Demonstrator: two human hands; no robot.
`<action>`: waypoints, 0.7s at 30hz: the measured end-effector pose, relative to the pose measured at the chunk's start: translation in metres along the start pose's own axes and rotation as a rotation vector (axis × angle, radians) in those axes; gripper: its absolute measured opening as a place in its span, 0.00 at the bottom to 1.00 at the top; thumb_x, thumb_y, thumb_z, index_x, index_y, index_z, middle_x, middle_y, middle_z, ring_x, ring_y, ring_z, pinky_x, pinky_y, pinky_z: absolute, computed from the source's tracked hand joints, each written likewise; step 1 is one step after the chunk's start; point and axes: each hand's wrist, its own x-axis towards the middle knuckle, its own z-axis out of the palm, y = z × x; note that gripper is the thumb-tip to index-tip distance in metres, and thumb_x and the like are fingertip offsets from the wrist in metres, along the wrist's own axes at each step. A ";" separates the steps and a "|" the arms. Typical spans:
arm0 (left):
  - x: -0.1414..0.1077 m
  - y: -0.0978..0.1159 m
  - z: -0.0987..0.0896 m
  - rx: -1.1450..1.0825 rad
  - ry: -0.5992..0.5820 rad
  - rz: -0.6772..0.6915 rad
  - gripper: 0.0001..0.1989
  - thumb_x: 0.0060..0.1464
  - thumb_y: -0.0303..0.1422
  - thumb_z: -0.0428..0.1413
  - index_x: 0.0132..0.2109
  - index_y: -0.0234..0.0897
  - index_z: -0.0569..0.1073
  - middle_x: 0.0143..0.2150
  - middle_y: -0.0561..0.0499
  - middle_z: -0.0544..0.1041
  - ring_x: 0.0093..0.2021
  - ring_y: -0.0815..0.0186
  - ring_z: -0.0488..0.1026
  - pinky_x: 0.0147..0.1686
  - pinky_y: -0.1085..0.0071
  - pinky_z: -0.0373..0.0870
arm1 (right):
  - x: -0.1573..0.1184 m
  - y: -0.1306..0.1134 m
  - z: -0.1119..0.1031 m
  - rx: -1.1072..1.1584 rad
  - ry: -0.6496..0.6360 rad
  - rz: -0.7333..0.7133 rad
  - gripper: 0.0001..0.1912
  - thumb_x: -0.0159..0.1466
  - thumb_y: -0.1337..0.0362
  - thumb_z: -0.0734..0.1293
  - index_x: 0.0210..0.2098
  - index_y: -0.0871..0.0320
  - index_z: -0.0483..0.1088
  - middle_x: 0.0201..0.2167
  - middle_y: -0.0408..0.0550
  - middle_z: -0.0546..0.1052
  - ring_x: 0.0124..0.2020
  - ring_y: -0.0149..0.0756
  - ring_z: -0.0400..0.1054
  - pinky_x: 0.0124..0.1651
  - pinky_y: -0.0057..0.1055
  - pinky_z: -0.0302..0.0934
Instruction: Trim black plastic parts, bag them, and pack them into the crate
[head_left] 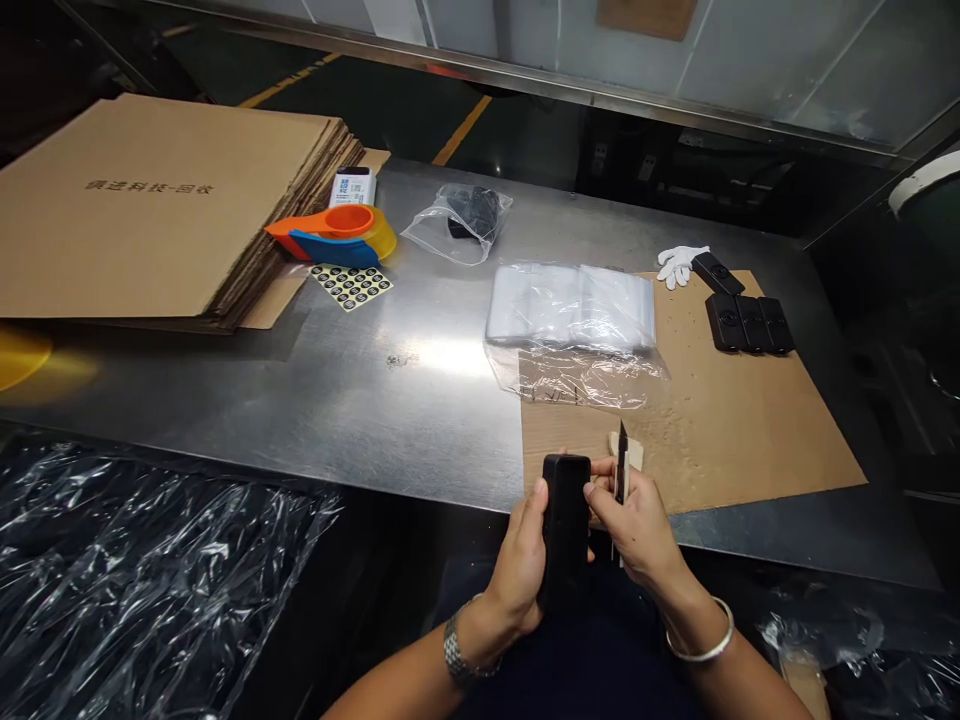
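Note:
My left hand [523, 565] is wrapped round a black rectangular plastic case [567, 520], held upright at the table's front edge. A slim utility knife [622, 465] with its dark blade pointing up is gripped in my right hand [636, 520]. The fingertips of that hand touch the right side of the case. Just behind the knife lies a small beige piece [634, 452] on the cardboard sheet [735, 430]. Several similar black cases [751, 324] sit at the sheet's far right, near a white glove [681, 264].
Clear plastic bags [570, 305] lie mid-table. Behind them is a bag with black parts [472, 213]. To the left are an orange-and-blue tape dispenser [330, 235], a round-sticker sheet [351, 287] and stacked cardboard [150, 210]. Black plastic film [135, 580] covers something at front left.

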 end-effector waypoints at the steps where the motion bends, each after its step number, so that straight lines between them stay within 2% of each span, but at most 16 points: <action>1: 0.000 -0.002 0.001 0.005 0.021 0.030 0.30 0.51 0.52 0.49 0.51 0.31 0.69 0.25 0.49 0.75 0.20 0.67 0.71 0.18 0.74 0.67 | 0.000 0.001 0.002 -0.015 0.016 0.007 0.08 0.56 0.61 0.64 0.33 0.59 0.64 0.16 0.35 0.63 0.16 0.25 0.59 0.20 0.23 0.59; 5: 0.000 -0.009 0.003 0.011 0.076 0.153 0.30 0.49 0.52 0.51 0.50 0.32 0.70 0.29 0.48 0.77 0.25 0.65 0.73 0.22 0.74 0.69 | 0.002 0.003 0.009 -0.087 0.072 0.012 0.09 0.58 0.58 0.61 0.30 0.58 0.63 0.16 0.36 0.64 0.11 0.25 0.57 0.11 0.22 0.52; 8: -0.002 -0.012 0.004 0.016 0.083 0.183 0.29 0.48 0.51 0.52 0.50 0.33 0.71 0.31 0.48 0.77 0.28 0.64 0.73 0.24 0.73 0.69 | 0.004 0.004 0.010 -0.117 0.121 -0.041 0.12 0.59 0.55 0.62 0.26 0.58 0.62 0.14 0.35 0.62 0.11 0.24 0.56 0.11 0.21 0.50; 11: -0.004 -0.011 0.005 -0.016 0.084 0.131 0.30 0.49 0.52 0.51 0.48 0.31 0.72 0.29 0.47 0.77 0.26 0.64 0.73 0.24 0.72 0.69 | 0.006 0.005 0.010 -0.053 0.112 -0.057 0.17 0.60 0.52 0.61 0.22 0.58 0.60 0.12 0.35 0.58 0.11 0.23 0.53 0.12 0.20 0.47; 14: -0.003 -0.007 0.005 -0.102 0.037 -0.008 0.29 0.52 0.52 0.47 0.42 0.28 0.73 0.27 0.45 0.76 0.24 0.64 0.72 0.23 0.70 0.70 | 0.011 0.008 0.007 0.054 0.075 -0.027 0.21 0.59 0.47 0.60 0.23 0.58 0.61 0.10 0.33 0.55 0.11 0.22 0.48 0.13 0.21 0.44; 17: 0.000 -0.002 0.003 -0.180 0.010 -0.098 0.26 0.56 0.49 0.44 0.37 0.28 0.73 0.28 0.44 0.76 0.24 0.65 0.72 0.26 0.69 0.71 | 0.020 0.016 -0.013 -0.023 0.160 -0.097 0.21 0.59 0.47 0.60 0.27 0.60 0.65 0.13 0.34 0.56 0.14 0.24 0.50 0.17 0.22 0.46; 18: 0.001 0.000 0.003 -0.194 0.008 -0.106 0.25 0.56 0.48 0.44 0.36 0.28 0.73 0.28 0.44 0.76 0.24 0.65 0.72 0.27 0.68 0.71 | 0.024 0.019 -0.023 -0.112 0.220 -0.138 0.20 0.59 0.48 0.60 0.30 0.60 0.66 0.14 0.35 0.58 0.15 0.25 0.51 0.19 0.23 0.47; 21: 0.004 0.005 0.001 -0.212 -0.001 -0.125 0.26 0.58 0.46 0.42 0.36 0.26 0.73 0.29 0.43 0.76 0.25 0.65 0.72 0.29 0.69 0.71 | 0.035 0.029 -0.061 -0.570 0.444 -0.206 0.17 0.61 0.52 0.59 0.40 0.59 0.66 0.20 0.40 0.65 0.20 0.30 0.57 0.23 0.26 0.51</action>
